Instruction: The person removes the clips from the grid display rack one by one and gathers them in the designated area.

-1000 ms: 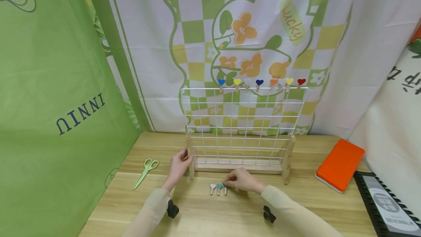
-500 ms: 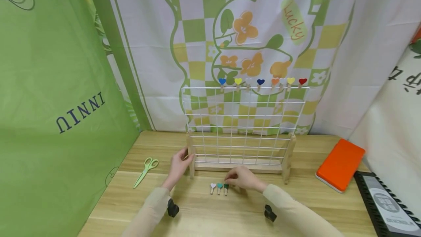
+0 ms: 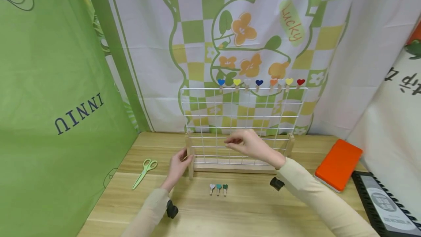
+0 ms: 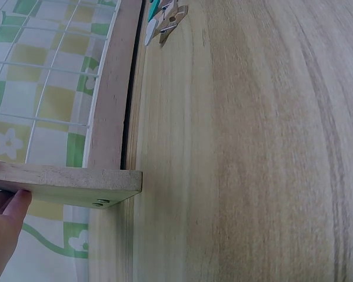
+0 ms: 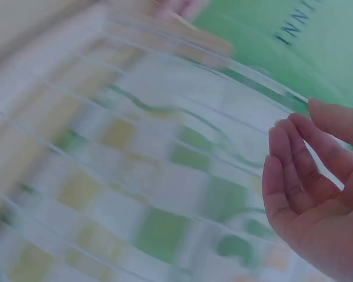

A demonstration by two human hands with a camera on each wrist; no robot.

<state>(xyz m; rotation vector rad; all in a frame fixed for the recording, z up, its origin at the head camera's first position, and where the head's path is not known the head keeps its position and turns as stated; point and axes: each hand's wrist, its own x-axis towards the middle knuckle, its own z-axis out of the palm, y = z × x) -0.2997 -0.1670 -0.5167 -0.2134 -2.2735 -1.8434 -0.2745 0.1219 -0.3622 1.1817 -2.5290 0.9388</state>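
Your right hand (image 3: 251, 145) has lifted off the three clips (image 3: 218, 188), empty and loosely curled; your left hand (image 3: 179, 164) still grips the rack post (image 3: 189, 158).

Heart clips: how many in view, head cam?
11. Eight stand along the top wire of the grid rack: blue, yellow, white, navy, orange, white, yellow, red. Three lie on the table: white, teal, dark green.
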